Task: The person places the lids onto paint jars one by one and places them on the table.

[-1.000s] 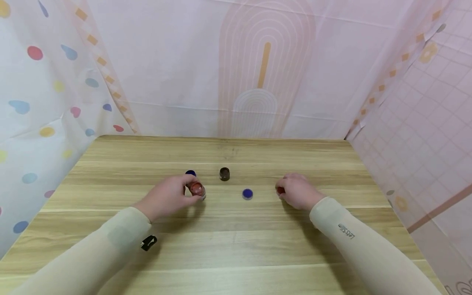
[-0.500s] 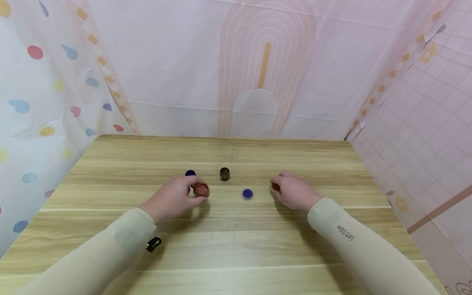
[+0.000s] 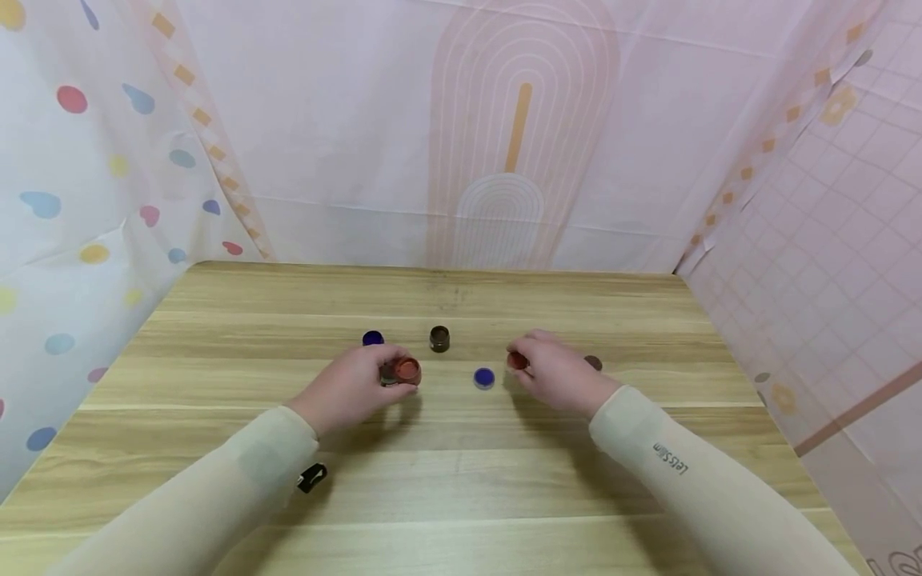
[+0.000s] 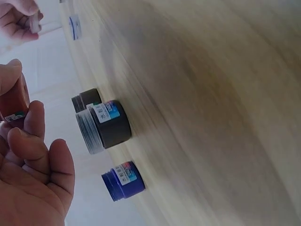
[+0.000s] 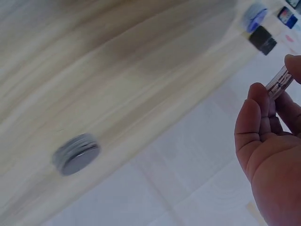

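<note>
My left hand (image 3: 353, 388) pinches an uncapped red jar (image 3: 408, 370) between thumb and fingers, lifted clear of the tabletop in the left wrist view. Just behind that jar stands a dark jar (image 4: 115, 125), partly covered by the hand in the head view. My right hand (image 3: 563, 372) holds a red lid (image 3: 517, 361) by its edge, tilted toward the left hand. Between the hands a blue lid (image 3: 484, 378) lies on the wooden table (image 3: 461, 496). A dark lid (image 3: 593, 362) rests beside the right wrist.
Another dark jar (image 3: 439, 339) stands further back, between the hands. An open blue jar (image 3: 372, 338) is beyond the left fingers. A small black object (image 3: 312, 478) appears beside the left sleeve. Patterned cloth (image 3: 346, 120) hangs behind the table and at both sides.
Both hands have moved inward, the left one rightward with the red jar and the right one leftward with the red lid. The dark jar and dark lid behind them have come into sight.
</note>
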`<state>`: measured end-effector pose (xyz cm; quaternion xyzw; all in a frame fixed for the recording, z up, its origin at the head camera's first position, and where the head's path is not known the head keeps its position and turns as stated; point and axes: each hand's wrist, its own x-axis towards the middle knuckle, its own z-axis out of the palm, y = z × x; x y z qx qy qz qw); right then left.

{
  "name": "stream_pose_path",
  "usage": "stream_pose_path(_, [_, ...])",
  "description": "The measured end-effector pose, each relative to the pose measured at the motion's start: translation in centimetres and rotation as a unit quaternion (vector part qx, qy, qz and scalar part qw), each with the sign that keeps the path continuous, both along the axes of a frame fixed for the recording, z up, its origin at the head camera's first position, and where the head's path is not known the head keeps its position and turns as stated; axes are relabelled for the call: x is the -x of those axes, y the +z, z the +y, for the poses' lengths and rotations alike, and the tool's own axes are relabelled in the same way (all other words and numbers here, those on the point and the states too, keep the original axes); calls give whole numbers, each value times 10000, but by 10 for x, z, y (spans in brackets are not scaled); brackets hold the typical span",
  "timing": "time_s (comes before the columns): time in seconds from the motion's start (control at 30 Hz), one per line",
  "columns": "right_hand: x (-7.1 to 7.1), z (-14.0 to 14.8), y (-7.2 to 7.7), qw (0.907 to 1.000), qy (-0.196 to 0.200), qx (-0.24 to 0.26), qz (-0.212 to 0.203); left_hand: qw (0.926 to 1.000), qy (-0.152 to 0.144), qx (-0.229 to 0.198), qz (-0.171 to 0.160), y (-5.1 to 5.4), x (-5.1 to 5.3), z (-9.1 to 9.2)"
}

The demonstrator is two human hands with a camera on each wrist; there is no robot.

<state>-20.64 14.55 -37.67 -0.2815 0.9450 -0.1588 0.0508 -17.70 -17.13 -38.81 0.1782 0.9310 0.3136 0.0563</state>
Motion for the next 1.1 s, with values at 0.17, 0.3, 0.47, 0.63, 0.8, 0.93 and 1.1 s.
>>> stream_pose_path(0.17, [-7, -11, 8, 9994, 92, 336, -56, 9999, -5, -100, -81, -1, -2, 4])
stream_pose_path(0.3, [-11, -20, 12, 9984, 163, 532, -116, 9999, -56, -83, -9, -3, -2, 8])
stream_pose_path(0.47, [-13, -30, 14, 9970, 257, 722, -75, 9998, -109, -110, 92, -6, -3, 13])
stream_pose_path(0.63, [-14, -37, 14, 9941, 387, 1010, 16, 9997, -116, -199, 115, -8, -4, 19])
stream_pose_path(0.8, [-17, -45, 15, 9920, 647, 1074, 153, 9993, -208, -307, 59, -9, -5, 23])
stream_pose_path(0.93, [-22, -50, 15, 9922, 679, 1027, 212, 9989, -322, -314, 127, -11, -5, 26])
stream_pose_path(1.1, [-25, -55, 14, 9889, 870, 1161, 333, 9983, -443, -289, 238, -12, -5, 30])
